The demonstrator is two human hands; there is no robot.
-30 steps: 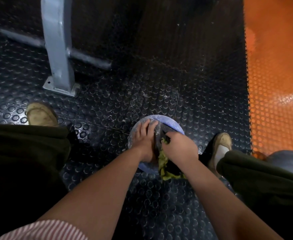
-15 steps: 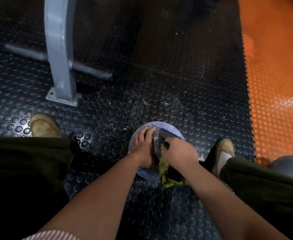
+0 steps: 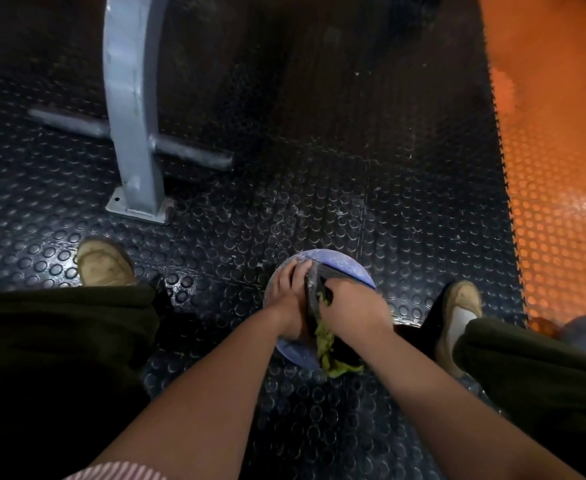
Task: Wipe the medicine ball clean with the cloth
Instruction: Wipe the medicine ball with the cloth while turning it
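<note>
wiping medicine ball [image 3: 333,268] | my right hand [image 3: 354,303] grip clenched on cloth [image 3: 324,341] atop ball | my left hand [image 3: 291,299] flat on ball's left side | ball's dusty far rim just beyond right grip

Black studded rubber floor [image 3: 319,202] fills most of the frame; orange studded mat [image 3: 558,202] at right. Grey metal post [image 3: 130,126] with crossbar [image 3: 191,155], upper left. Dim light.

Place: a gym floor.
Flooring: black studded rubber mat [image 3: 319,168] beside orange studded mat [image 3: 561,202].
Equipment: bolted grey steel frame post [image 3: 129,116]; medicine ball [image 3: 336,268].
</note>
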